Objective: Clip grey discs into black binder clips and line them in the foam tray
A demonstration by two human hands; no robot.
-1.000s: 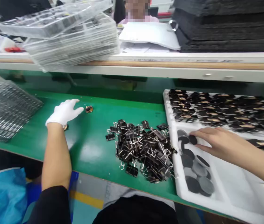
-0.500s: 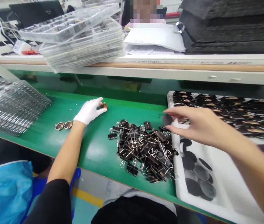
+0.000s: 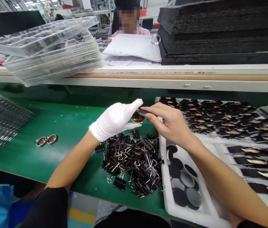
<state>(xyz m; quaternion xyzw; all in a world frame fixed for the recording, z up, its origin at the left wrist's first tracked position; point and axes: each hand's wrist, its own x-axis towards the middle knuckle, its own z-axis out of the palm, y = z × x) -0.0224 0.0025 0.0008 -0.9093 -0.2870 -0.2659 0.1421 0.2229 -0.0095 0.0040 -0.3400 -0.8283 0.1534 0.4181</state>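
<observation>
Above green tabletop [image 3: 77, 126], left hand [image 3: 116, 118], fingers holding a gold-rimmed piece [image 3: 137, 119], faces right hand [image 3: 171, 122] pinching a disc [image 3: 143, 112].

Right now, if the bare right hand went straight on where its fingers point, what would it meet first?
Probably the small gold-rimmed piece in the left hand, just past the dark disc that the right hand pinches; disc and piece may already touch, depth is unclear.

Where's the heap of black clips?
In the head view, the heap lies on the green table, just left of the white tray, below the gloved left hand.
</observation>
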